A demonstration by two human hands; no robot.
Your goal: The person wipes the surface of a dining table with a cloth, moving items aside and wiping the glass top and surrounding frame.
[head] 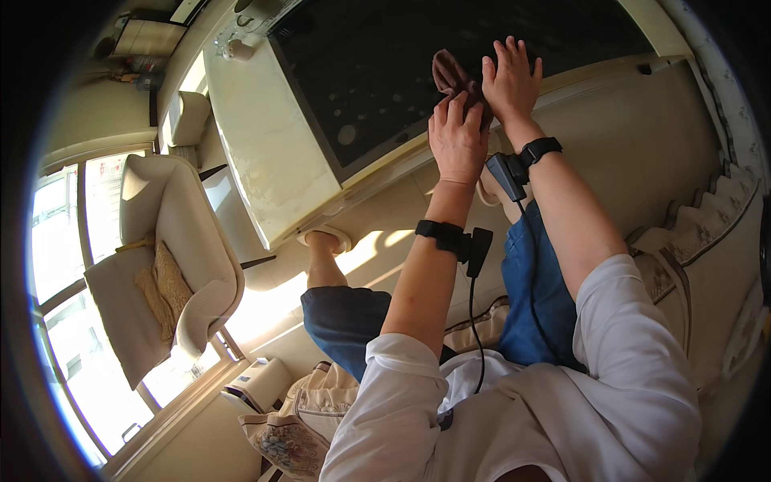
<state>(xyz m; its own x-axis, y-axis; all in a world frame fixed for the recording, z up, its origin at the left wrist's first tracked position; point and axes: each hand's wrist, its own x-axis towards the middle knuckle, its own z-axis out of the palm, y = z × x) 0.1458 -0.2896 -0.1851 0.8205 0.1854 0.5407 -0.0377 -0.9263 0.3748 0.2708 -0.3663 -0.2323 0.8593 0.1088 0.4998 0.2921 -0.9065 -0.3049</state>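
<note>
A crumpled brown cloth [449, 72] lies on the dark panel of the tabletop [361, 78], close to its near edge. My left hand [459, 135] is over the cloth's near end, its fingers bent onto the fabric. Just right of it, my right hand [511, 78] is palm down with fingers spread, nothing visible in its grasp. The thumb side of that hand is beside the cloth; whether it touches cannot be told. Several pale round spots [346, 134] show on the dark surface, left of the cloth.
A pale stone-look border [271, 150] frames the panel; a mug [250, 13] and small figurine [241, 51] stand at its far left. An armchair [211, 265] is by the windows, left. A sofa with ruffled cover [692, 289] is at right. Cables [476, 325] hang from both wrist straps.
</note>
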